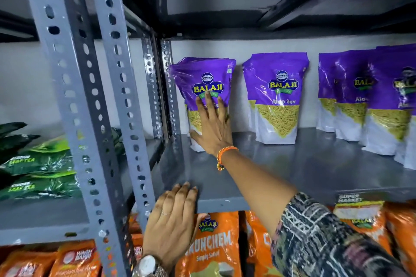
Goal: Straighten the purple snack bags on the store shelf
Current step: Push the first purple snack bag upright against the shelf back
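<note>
Here the right hand (pixel 213 128) lies flat and open against the front of the leftmost purple bag (pixel 202 87), fingers spread over its lower half, pressing and not gripping. The left hand (pixel 174 216) is also open, its fingers curled over the front lip of the shelf (pixel 292 164), holding nothing, seemingly just for steadying.

The purple bags stand along the back of the shelf, against the wall: the leftmost stack beside the rear post (pixel 167 87), a second stack (pixel 276 96) a gap to its right, and a crowded group (pixel 369 96) at the far right that comes forward toward the shelf edge. The leftmost bag tilts a little and its top looks crumpled.

These look like light stand-up pouches of glossy film, soft and springy with loose, brittle snack inside. I would judge them slippery under a flat palm and easy to topple, since the weight sits low and the tops are thin. Hard squeezing would likely crush the contents, so the middle is best only nudged. The safer hold is probably at the side seams or the flat sealed top, with a palm low on the front to slide the base square on the smooth metal.
</note>
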A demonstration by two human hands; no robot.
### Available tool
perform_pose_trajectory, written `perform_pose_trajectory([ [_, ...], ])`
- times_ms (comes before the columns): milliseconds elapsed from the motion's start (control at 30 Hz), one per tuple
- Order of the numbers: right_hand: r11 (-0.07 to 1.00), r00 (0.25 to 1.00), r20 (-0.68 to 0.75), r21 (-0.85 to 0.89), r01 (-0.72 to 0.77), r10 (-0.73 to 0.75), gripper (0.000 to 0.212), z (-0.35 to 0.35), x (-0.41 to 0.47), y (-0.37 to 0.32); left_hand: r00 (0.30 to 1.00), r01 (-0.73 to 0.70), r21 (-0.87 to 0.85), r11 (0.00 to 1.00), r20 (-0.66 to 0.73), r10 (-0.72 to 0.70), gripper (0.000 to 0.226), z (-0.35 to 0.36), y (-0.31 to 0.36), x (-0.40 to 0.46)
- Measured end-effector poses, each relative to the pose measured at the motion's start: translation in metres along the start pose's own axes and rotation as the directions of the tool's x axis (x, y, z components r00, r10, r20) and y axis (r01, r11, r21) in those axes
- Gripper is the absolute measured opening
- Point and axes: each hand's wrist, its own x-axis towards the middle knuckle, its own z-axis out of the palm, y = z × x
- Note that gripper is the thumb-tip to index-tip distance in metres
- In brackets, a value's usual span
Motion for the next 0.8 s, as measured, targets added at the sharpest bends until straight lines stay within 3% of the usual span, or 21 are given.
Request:
perform_pose_trajectory([
  [267,0.997,1.000,-0.026,-0.075,-0.004,0.002,0.102,-0.030,-0.021,-0.007,1.000,0.025,-0.036,0.999,0.009,-0.025,0.052,-0.004,0.000,0.005],
  [600,0.995,0.993,-0.117,-0.097,-0.019,0.007,0.101,-0.057,-0.047,-0.021,0.991,0.051,-0.055,0.997,0.123,-0.044,0.057,0.008,-0.020,0.023],
  [700,0.993,0.983,-0.179,-0.108,-0.052,0.032,0.102,-0.065,-0.062,-0.022,0.991,0.068,-0.170,0.983,0.125,-0.047,0.059,0.003,-0.019,0.020],
  [767,0.988,0.989,-0.150,-0.157,-0.009,-0.015,0.101,-0.113,-0.127,-0.042,0.991,0.060,-0.193,0.979,0.130,-0.035,0.058,-0.061,0.001,-0.011],
  [800,0.989,0.991,-0.129,-0.149,-0.002,-0.017,0.100,-0.110,-0.132,-0.040,0.981,0.067,-0.248,0.967,0.193,-0.018,0.055,-0.061,0.004,-0.016],
])
